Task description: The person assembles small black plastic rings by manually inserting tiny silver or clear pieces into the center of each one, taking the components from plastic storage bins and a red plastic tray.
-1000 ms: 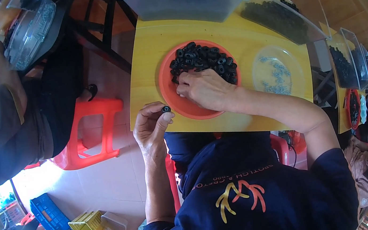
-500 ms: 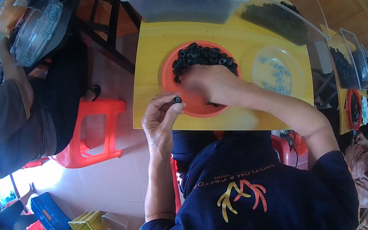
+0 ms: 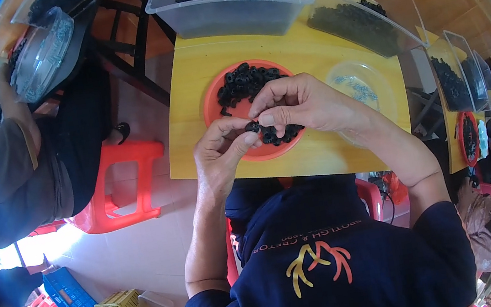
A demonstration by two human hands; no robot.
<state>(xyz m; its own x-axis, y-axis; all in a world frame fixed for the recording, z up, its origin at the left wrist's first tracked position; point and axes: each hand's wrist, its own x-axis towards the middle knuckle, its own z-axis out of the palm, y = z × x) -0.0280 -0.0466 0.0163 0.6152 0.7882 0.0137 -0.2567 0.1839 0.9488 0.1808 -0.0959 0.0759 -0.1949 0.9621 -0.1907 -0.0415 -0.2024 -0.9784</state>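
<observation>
My left hand (image 3: 215, 152) pinches a small round black plastic part (image 3: 252, 127) with a hole in it between thumb and fingertips. Right beside it, my right hand (image 3: 308, 105) has its thumb and forefinger pressed together at the part's edge. Whatever those right fingertips hold is too small to make out. Both hands are over the near side of a round orange-red bowl (image 3: 209, 108), whose black ring-shaped parts (image 3: 247, 80) lie heaped at the back and near right. Part of the heap is hidden by my right hand.
On the yellow table (image 3: 185, 92), a clear round dish (image 3: 385, 91) with small pale pieces stands right of the bowl. Behind are two clear bins (image 3: 232, 19) (image 3: 408, 8) of black parts. A red stool (image 3: 114, 186) and a seated co-worker (image 3: 0, 171) are at left.
My right hand has come out of the bowl toward my left hand, and their fingertips now meet at the black part. The view has shifted slightly.
</observation>
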